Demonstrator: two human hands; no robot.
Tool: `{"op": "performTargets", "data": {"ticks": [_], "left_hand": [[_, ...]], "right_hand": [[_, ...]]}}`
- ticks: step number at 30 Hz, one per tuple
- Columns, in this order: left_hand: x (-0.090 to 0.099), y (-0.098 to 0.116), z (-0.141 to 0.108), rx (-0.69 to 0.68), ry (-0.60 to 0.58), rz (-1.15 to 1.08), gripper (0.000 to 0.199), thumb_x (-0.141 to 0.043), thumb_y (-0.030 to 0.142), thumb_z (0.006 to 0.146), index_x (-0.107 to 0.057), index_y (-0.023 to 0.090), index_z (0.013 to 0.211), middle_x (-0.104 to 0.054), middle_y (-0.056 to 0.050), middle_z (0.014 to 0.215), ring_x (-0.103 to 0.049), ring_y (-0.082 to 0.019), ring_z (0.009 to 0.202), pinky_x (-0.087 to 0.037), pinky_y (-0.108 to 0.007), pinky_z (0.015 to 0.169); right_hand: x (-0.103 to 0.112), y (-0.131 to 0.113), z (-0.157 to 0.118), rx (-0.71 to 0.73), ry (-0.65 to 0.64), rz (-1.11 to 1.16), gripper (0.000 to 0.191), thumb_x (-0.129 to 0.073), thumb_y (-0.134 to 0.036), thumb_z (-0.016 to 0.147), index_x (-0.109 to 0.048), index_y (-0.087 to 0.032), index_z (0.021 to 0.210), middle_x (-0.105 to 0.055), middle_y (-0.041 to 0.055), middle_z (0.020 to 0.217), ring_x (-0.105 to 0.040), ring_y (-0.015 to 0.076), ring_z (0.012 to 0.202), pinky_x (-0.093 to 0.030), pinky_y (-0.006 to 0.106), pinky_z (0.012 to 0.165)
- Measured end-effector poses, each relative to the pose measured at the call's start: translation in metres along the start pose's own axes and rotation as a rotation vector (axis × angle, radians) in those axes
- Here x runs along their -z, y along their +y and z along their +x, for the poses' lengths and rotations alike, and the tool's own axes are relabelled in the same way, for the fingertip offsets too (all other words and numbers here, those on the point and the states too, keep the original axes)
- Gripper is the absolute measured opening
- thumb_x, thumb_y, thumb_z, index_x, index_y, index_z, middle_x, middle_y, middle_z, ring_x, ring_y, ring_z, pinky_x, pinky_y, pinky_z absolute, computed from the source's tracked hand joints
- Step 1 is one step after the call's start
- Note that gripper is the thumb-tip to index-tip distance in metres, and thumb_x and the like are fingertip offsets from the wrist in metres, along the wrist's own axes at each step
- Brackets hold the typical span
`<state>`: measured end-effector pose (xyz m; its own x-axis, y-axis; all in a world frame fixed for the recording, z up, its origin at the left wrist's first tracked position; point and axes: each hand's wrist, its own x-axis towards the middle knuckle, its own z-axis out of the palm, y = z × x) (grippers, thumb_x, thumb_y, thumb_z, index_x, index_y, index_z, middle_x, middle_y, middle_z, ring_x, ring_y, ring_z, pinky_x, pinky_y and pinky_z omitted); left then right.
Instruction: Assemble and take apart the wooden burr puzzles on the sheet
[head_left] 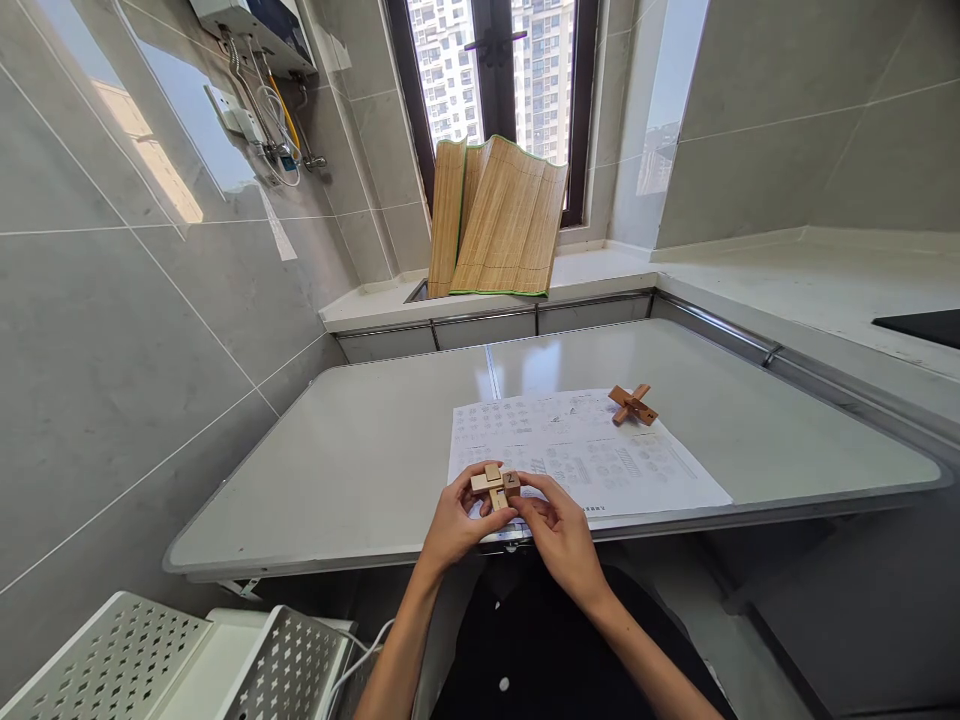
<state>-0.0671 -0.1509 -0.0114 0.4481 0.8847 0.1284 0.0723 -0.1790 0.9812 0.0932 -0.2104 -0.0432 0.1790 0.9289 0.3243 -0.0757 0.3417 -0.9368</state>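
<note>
A small interlocking wooden puzzle (492,482) of light pieces is held over the front edge of the white table. My left hand (459,515) grips it from the left, fingers behind and thumb in front. A darker wooden block (511,483) marked "2" is at its right side, pinched by my right hand (556,530). Whether that block is fitted into the puzzle cannot be made out. Beneath and beyond my hands lies a printed instruction sheet (577,445) with rows of small diagrams.
A brown crossed wooden piece assembly (634,404) rests on the sheet's back right corner. The white table (337,480) spreads around it. A folded bamboo mat (510,220) stands on the window ledge. White perforated baskets (127,650) are at the lower left.
</note>
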Motion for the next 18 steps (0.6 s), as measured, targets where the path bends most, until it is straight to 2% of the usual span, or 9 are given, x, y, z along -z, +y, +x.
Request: {"op": "performTargets", "data": {"ticks": [5, 10, 14, 18], "left_hand": [[-0.0005, 0.0008, 0.0010, 0.024, -0.008, -0.027, 0.064, -0.088, 0.036, 0.072, -0.062, 0.018, 0.127, -0.071, -0.011, 0.115, -0.067, -0.027, 0.109, -0.053, -0.036, 0.097], [-0.0008, 0.0013, 0.0023, 0.015, -0.087, -0.064, 0.062, -0.088, 0.035, 0.072, -0.062, 0.018, 0.126, -0.071, -0.011, 0.120, -0.065, -0.028, 0.115, -0.050, -0.037, 0.103], [-0.0020, 0.0015, 0.0022, 0.024, -0.055, -0.050, 0.065, -0.089, 0.036, 0.071, -0.063, 0.018, 0.127, -0.070, -0.010, 0.119, -0.065, -0.026, 0.109, -0.052, -0.033, 0.093], [-0.0025, 0.0040, 0.0023, -0.029, -0.029, 0.106, 0.067, -0.090, 0.037, 0.068, -0.066, 0.018, 0.127, -0.069, -0.009, 0.112, -0.060, -0.019, 0.088, -0.048, -0.027, 0.075]], "right_hand": [[-0.0011, -0.0018, -0.0014, 0.075, 0.042, -0.106, 0.031, -0.057, -0.045, 0.100, -0.068, -0.027, 0.123, -0.067, 0.0099, 0.125, -0.070, 0.0256, 0.108, -0.063, 0.038, 0.090], [-0.0033, 0.0003, -0.0034, 0.053, 0.070, -0.061, 0.032, -0.059, -0.042, 0.100, -0.067, -0.028, 0.127, -0.066, 0.0090, 0.125, -0.071, 0.0246, 0.106, -0.062, 0.038, 0.090], [-0.0036, 0.0029, -0.0030, 0.022, 0.016, -0.017, 0.036, -0.057, -0.044, 0.100, -0.066, -0.028, 0.131, -0.066, 0.0095, 0.130, -0.069, 0.0253, 0.112, -0.061, 0.038, 0.092], [-0.0026, 0.0011, -0.0012, 0.021, -0.027, -0.031, 0.037, -0.052, -0.046, 0.102, -0.068, -0.028, 0.129, -0.067, 0.0085, 0.130, -0.063, 0.0263, 0.123, -0.055, 0.040, 0.102]]}}
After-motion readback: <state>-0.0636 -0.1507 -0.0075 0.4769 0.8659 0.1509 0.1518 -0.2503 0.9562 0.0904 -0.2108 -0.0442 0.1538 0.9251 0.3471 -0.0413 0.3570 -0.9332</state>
